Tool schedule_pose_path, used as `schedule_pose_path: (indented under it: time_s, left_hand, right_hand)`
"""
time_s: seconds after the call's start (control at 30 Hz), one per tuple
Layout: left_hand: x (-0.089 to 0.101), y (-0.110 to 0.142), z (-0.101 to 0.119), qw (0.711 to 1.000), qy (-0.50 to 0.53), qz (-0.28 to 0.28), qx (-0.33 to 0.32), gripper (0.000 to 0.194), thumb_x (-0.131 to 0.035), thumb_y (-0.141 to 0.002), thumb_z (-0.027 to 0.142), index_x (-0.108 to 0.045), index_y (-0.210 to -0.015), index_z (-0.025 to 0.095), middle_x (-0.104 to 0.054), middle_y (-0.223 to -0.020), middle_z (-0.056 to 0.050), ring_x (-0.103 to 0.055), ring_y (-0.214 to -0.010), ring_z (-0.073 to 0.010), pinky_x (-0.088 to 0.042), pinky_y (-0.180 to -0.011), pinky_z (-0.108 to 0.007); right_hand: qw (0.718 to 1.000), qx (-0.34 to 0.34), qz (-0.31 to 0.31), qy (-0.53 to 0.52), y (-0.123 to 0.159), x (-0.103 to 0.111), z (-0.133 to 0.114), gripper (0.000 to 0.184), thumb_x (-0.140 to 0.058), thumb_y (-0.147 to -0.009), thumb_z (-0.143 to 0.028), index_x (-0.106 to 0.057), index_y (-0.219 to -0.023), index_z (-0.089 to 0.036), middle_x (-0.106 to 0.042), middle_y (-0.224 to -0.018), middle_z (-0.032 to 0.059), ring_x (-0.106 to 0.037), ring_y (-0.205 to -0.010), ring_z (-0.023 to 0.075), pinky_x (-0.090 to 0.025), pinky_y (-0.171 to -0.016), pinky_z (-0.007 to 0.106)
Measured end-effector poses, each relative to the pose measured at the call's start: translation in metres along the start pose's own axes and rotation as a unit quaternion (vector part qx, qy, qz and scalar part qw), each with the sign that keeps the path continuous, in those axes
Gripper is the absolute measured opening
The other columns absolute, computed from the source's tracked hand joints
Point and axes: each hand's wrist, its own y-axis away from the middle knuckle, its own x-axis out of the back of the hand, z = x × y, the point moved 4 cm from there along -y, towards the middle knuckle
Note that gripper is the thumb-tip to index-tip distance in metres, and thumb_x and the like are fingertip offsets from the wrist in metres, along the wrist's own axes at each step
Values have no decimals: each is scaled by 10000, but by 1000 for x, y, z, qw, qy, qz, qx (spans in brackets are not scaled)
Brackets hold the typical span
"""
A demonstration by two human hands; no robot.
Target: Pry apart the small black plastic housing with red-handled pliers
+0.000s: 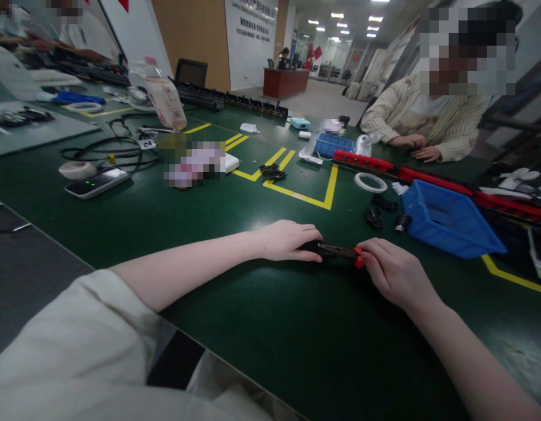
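Observation:
Over the green table, my left hand [288, 241] is closed round a small black part [313, 246], pinching it between thumb and fingers. What kind of part it is I cannot make out. My right hand [395, 272] grips a pair of pliers [338, 251] by the red handles, most of which the fingers hide. The metal jaws point left and meet the black part at my left fingertips. Whether they are clamped on it is too small to tell. More small black parts [374, 218] lie beyond my right hand, beside a blue bin.
The blue bin [454, 219] stands at the right, with a roll of white tape [370, 182] near it. Red strips [437, 179] run behind. A bottle [162, 96], cables and a white device [97, 182] are at left. Across the table sits a person [428, 117].

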Motion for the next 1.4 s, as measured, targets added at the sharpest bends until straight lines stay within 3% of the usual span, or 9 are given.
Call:
schedule_pose_path:
  time_s: [0.23, 0.47, 0.63, 0.87, 1.4]
  left_hand:
    - [0, -1, -1, 1000, -10, -21, 11, 399, -484, -921, 537, -562, -1038, 163, -663, -923, -26, -623, -767, -172, -384, -631, -254]
    - [-1, -3, -1, 999, -13, -32, 13, 476, -581, -828, 607, -557, -1019, 172, -669, -919, -24, -640, -805, -190, -384, -640, -252]
    - [-2, -3, 0, 999, -25, -27, 15, 432, -552, -858, 586, -548, -977, 171, -664, -857, -27, -628, -748, -191, -364, -611, -257]
    - [0, -2, 2, 999, -29, -27, 7, 389, -490, -902, 561, -530, -896, 174, -642, -802, -21, -592, -686, -176, -341, -587, -260]
    - [0, -2, 1, 1000, -16, -23, 7, 405, -528, -865, 583, -529, -877, 178, -641, -792, -20, -584, -668, -168, -334, -565, -251]
  right_hand:
    - [1000, 12, 9, -6, -3, -8, -1, 319, -333, -963, -296, -598, -856, -154, -647, -765, 72, -593, -660, 160, -460, -569, 288]
    - [1000, 4, -13, -21, -1, -10, 0, 317, -313, -964, -289, -585, -850, -172, -629, -803, 67, -581, -703, 164, -464, -614, 297]
    - [1000, -3, -14, -21, 0, -12, 2, 326, -301, -967, -285, -585, -857, -169, -627, -907, 86, -580, -763, 168, -471, -667, 308]
    - [1000, -10, -13, -14, 3, -12, 9, 323, -319, -959, -283, -598, -852, -163, -625, -848, 84, -551, -774, 198, -447, -659, 342]
    - [999, 11, -9, -44, 4, -10, 6, 258, -378, -948, -256, -611, -874, -174, -646, -886, 87, -578, -812, 193, -494, -694, 347]
